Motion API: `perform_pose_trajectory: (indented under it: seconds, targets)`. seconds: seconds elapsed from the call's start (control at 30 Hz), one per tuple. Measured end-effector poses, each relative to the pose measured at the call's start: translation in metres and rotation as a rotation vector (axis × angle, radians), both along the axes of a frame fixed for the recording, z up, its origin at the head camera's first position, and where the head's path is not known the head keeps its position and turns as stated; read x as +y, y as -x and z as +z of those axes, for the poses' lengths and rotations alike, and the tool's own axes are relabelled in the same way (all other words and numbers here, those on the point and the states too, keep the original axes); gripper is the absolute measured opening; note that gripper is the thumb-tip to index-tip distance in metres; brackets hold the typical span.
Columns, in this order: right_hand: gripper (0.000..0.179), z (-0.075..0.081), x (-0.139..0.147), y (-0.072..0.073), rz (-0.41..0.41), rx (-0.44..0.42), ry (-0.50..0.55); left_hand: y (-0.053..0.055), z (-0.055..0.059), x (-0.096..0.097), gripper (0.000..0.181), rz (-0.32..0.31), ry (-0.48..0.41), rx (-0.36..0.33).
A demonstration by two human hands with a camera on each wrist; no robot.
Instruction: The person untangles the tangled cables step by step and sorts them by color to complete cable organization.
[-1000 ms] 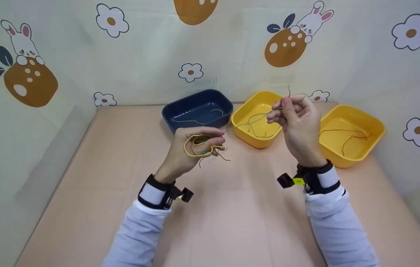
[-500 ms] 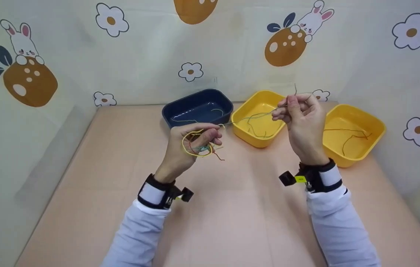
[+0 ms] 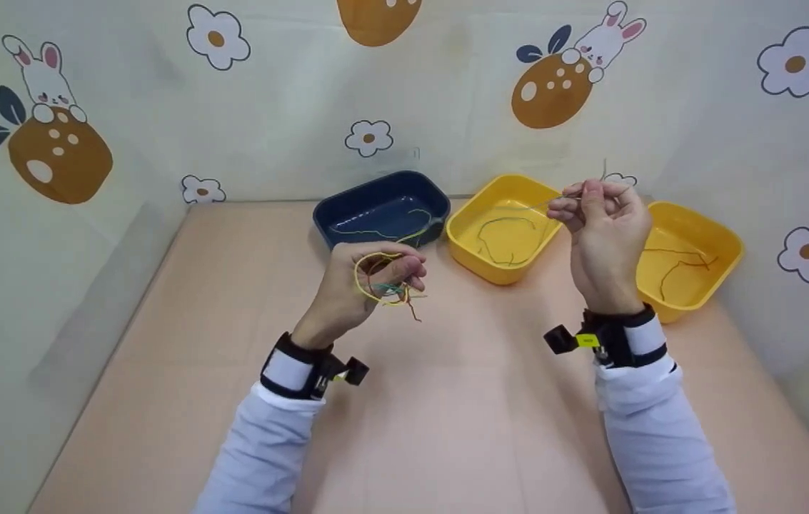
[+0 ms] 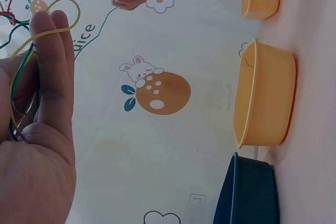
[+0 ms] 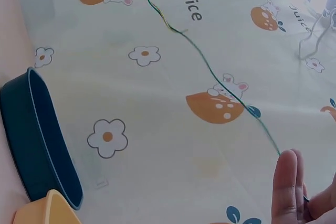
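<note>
My left hand grips a tangled bundle of thin threads, with a yellow thread looped over its fingers and red and green strands among them. Loose ends dangle below that hand. My right hand, raised above the yellow bins, pinches a green thread between thumb and fingers. In the right wrist view this thread stretches from one hand to the other, with a yellowish stretch near the left hand. A short end sticks up above the right fingertips.
At the table's back stand a dark blue bin, a middle yellow bin and a right yellow bin. Each has thread inside: yellow-green, green and orange-brown respectively. A patterned sheet rises behind them.
My right hand has moved right, drawing the green thread farther from the left hand. The left hand has barely moved; the loops and ends around it have shifted.
</note>
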State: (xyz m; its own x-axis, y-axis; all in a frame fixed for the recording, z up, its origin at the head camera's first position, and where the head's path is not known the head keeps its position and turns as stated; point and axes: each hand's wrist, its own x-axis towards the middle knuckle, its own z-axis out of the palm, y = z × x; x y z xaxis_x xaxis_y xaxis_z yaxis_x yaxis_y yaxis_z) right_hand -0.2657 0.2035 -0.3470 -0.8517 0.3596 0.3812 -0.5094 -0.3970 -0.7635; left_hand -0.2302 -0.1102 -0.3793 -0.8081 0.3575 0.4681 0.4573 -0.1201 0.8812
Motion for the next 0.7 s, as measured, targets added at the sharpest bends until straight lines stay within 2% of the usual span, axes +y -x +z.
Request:
perform_pose_trajectory:
  seconds: [0.17,0.33,0.47,0.57,0.7]
  targets:
    - [0.013,0.005,0.013,0.0,-0.017,0.003,0.04,0.001,0.002,-0.007,0.012,0.027,-0.022,0.015]
    - [0.014,0.007,0.023,0.003,-0.079,0.017,-0.017,0.004,0.004,-0.013,0.012,0.085,-0.055,-0.005]
    - [0.013,0.002,0.031,0.009,-0.188,-0.008,-0.171,0.005,0.003,-0.019,0.012,0.131,-0.086,-0.031]
    - [0.01,-0.004,0.035,0.015,-0.294,-0.056,-0.342,0.005,0.004,-0.021,0.013,0.144,-0.081,-0.035]
    - [0.009,-0.011,0.04,0.027,-0.391,-0.118,-0.558,0.006,0.003,-0.019,0.012,0.152,-0.061,-0.047]
